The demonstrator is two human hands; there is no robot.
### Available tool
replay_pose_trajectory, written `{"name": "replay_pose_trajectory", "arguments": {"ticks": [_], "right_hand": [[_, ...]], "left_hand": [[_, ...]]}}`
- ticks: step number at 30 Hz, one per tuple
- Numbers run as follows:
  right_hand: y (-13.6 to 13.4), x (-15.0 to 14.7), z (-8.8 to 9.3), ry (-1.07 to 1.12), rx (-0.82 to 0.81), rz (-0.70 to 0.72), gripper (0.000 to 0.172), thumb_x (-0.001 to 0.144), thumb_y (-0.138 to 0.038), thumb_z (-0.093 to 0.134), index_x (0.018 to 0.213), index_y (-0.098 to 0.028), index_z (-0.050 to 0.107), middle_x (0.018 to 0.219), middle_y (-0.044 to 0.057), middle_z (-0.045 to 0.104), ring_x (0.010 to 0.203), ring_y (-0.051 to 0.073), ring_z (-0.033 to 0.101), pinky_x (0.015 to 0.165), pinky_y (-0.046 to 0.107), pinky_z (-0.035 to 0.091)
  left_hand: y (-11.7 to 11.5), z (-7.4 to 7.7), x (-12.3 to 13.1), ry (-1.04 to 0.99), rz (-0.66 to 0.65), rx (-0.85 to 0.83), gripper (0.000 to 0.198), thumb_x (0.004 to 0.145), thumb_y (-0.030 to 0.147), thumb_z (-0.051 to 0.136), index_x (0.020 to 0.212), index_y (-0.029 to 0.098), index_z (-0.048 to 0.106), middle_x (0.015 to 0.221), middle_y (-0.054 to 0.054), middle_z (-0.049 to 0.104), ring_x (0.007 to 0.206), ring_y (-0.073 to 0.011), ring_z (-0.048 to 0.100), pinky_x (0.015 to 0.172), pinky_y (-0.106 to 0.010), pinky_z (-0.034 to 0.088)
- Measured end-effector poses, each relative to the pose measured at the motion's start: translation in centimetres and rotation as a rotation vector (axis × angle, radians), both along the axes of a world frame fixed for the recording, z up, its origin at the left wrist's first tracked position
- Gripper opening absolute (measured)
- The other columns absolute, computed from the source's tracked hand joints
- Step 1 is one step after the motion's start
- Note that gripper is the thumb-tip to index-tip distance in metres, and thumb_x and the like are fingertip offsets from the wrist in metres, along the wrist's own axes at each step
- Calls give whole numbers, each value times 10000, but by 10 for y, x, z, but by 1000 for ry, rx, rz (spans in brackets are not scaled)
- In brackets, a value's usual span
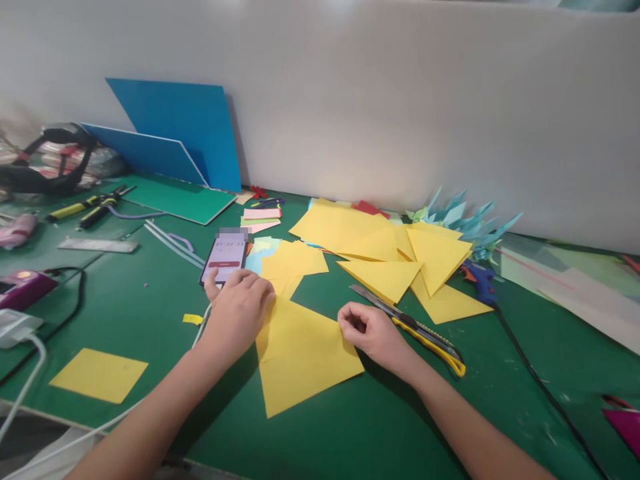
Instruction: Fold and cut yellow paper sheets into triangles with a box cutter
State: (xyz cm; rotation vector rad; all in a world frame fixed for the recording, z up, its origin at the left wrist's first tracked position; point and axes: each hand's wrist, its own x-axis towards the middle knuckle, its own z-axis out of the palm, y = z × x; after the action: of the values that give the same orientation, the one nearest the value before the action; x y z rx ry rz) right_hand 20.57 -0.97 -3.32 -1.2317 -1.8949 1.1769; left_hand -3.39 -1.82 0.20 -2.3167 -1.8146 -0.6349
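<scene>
A square yellow paper sheet [310, 360] lies at a slant on the green table in front of me. My left hand [237, 303] is at its upper left corner, fingers bent and closed on the paper, the thumb hidden. One finger sticks out beside the lit phone [223, 257]. At the sheet's right edge, my right hand [373, 330] pinches the paper between thumb and curled fingers. Just beyond that hand lies a yellow utility knife [425, 340] with its blade out. Cut yellow pieces [295, 260] lie behind the sheet, and folded yellow triangles [383, 277] behind the knife.
A blue glue gun [480, 280] and a spiky light-blue paper piece [465, 220] are at the back right. Blue boards [185, 133] lean on the wall. Pliers [100, 207], a white cable [125, 413] and a small yellow sheet [100, 375] are on the left.
</scene>
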Motion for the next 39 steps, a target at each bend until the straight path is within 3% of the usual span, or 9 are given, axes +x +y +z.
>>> {"name": "replay_pose_trajectory", "arguments": {"ticks": [6, 8, 10, 12, 15, 20, 27, 34, 39], "right_hand": [[0, 5, -2, 188, -75, 16, 204, 824, -383, 504, 743, -199, 469, 634, -47, 384, 572, 102, 367, 531, 221, 317], [1, 5, -1, 231, -105, 4, 266, 828, -452, 521, 749, -202, 475, 628, -50, 370, 566, 101, 352, 525, 219, 308], [1, 4, 0, 280, -143, -17, 336, 805, -527, 548, 746, -203, 482, 627, -51, 373, 564, 101, 351, 520, 217, 309], [1, 4, 2, 337, -202, -35, 394, 775, -587, 569, 740, -204, 486, 631, -50, 393, 562, 98, 366, 520, 213, 324], [1, 5, 2, 391, -277, -57, 429, 740, -620, 604, 736, -201, 511, 627, -47, 432, 554, 99, 406, 526, 214, 355], [5, 8, -3, 483, -258, -67, 462, 730, -634, 618, 936, -220, 612, 783, 13, 630, 692, 163, 575, 653, 270, 456], [4, 9, -1, 576, -257, 107, 573, 685, -479, 749, 1161, -247, 530, 1023, 57, 673, 894, 200, 634, 807, 335, 489], [-7, -5, 2, 633, -281, -38, 533, 655, -398, 771, 1099, -256, 514, 968, 38, 666, 849, 200, 635, 738, 332, 524], [-8, -9, 1, 555, -209, -145, 424, 695, -340, 727, 1025, -246, 478, 832, -7, 630, 610, 132, 573, 557, 262, 512]], "left_hand": [[-9, -6, 13, 11, -205, -11, 173, 886, 235, 497, 984, 214, 639, 993, -60, 716, 1159, -296, 525, 1080, -563, 159], [-11, -6, 18, -15, -290, -72, 193, 874, 270, 537, 1039, 217, 622, 1014, -62, 710, 1091, -268, 574, 1076, -536, 196], [-12, -4, 21, -74, -330, -160, 174, 866, 276, 537, 999, 211, 628, 964, -51, 708, 955, -230, 624, 1016, -476, 318], [-12, 0, 22, -164, -304, -271, 158, 867, 269, 501, 913, 196, 633, 889, -46, 694, 825, -200, 634, 850, -379, 446], [-11, 6, 21, -282, -225, -388, 184, 860, 276, 460, 833, 192, 621, 841, -48, 671, 756, -193, 617, 652, -290, 455], [-10, 8, 19, -477, -96, -448, 185, 815, 356, 492, 819, 207, 601, 776, -26, 658, 692, -186, 579, 603, -277, 415], [-11, 11, 23, -1169, -81, -449, 262, 691, 388, 655, 831, 197, 543, 765, 6, 579, 696, -139, 555, 614, -246, 455], [-17, 10, 33, -1503, -74, -590, 435, 597, 304, 773, 878, 208, 455, 965, -13, 589, 802, -153, 617, 679, -282, 541], [-22, 1, 43, -1600, -23, -741, 676, 574, 282, 790, 1063, 262, 325, 1055, -27, 575, 765, -186, 669, 646, -346, 571]]}}
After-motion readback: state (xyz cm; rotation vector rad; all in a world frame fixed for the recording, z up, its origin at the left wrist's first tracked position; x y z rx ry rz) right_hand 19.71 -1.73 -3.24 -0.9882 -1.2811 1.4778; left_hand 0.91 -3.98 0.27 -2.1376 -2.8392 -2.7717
